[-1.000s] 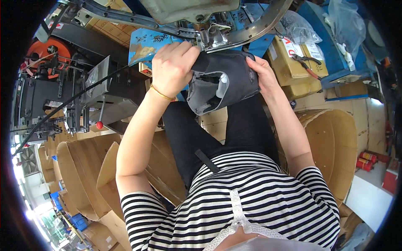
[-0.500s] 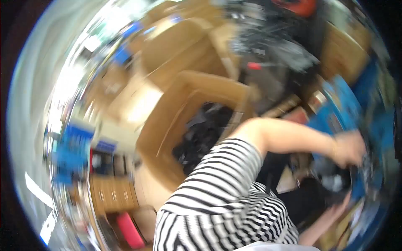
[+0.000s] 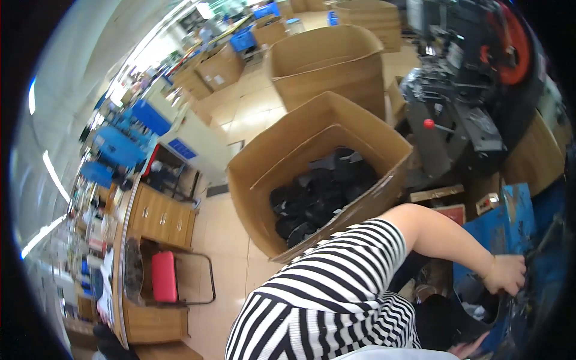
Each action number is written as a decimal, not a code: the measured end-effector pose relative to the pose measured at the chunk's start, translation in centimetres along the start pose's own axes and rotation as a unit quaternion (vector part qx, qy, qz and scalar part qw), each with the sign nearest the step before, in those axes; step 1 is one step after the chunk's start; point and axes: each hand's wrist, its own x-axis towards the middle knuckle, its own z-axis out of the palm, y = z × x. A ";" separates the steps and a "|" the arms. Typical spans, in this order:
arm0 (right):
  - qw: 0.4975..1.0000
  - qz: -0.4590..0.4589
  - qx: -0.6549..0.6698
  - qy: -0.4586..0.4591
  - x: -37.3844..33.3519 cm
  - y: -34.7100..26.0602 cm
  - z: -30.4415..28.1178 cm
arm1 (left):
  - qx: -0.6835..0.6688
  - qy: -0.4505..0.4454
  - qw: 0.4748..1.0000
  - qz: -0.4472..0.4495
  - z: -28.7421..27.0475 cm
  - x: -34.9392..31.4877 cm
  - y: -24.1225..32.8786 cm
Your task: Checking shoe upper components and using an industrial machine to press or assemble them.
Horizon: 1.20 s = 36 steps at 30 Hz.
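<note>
At the lower right we see a black sleeve-like piece (image 3: 473,292), tucked between the person's dark-clad lap and the blue worktop (image 3: 519,219). Its mouth faces up toward us, and a paler grey patch shows inside. The left hand (image 3: 507,274) is at its upper rim, fingers curled down and apparently clamped on that edge, with a thin bracelet (image 3: 493,264) at the wrist. The right hand (image 3: 470,347) shows only as a sliver of skin near the lower edge, perhaps partly wrist; we cannot tell what its fingers are doing.

We judge the piece light and flexible, padded enough to keep its rounded form, and unlikely to break. Its smooth black face might slide a little under dry fingers, so we would pinch the wall at the rim, thumb inside and fingers outside, and support the opposite side so that the mouth does not fold in.

Just beyond the striped sleeve (image 3: 342,264) stands a large cardboard box (image 3: 264,174), with a heap of black pieces (image 3: 324,192) in it. Behind that we see a second carton (image 3: 330,84), and to its right a dark machine with an orange-red wheel (image 3: 517,51) and a red-knobbed lever (image 3: 429,123). Farther left are a wooden desk (image 3: 159,216) and a red-backed chair (image 3: 164,277).
</note>
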 end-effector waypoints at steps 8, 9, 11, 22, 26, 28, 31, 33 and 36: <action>0.994 -0.088 0.011 0.067 -10.5 2.9 0.2 | -0.109 -0.060 0.990 -0.059 -6.0 -0.2 -0.5; 0.992 -0.081 -0.013 0.097 -11.1 2.2 2.3 | -0.125 -0.090 0.986 -0.065 -6.6 0.5 -0.6; 0.995 -0.085 0.013 0.055 -11.9 1.1 4.1 | -0.148 -0.139 0.977 -0.069 -7.2 1.3 -1.2; 0.994 -0.080 0.051 0.046 -14.8 0.7 4.2 | -0.156 -0.107 0.982 -0.026 -6.2 1.5 0.3; 0.994 -0.078 0.056 0.050 -14.5 1.0 4.2 | -0.142 -0.102 0.984 -0.025 -6.3 1.5 0.4; 0.994 -0.083 0.057 0.052 -14.4 0.8 4.3 | -0.143 -0.106 0.984 -0.026 -6.4 1.7 0.3; 0.994 -0.084 0.044 0.059 -14.7 0.2 5.2 | -0.140 -0.110 0.984 -0.029 -6.6 1.3 0.0; 0.994 -0.079 0.031 0.065 -14.8 -0.3 6.1 | -0.135 -0.093 0.986 -0.041 -6.9 0.8 -0.2; 0.995 -0.080 0.005 0.067 -14.4 -0.9 6.3 | -0.123 -0.101 0.985 -0.062 -7.1 0.5 -0.1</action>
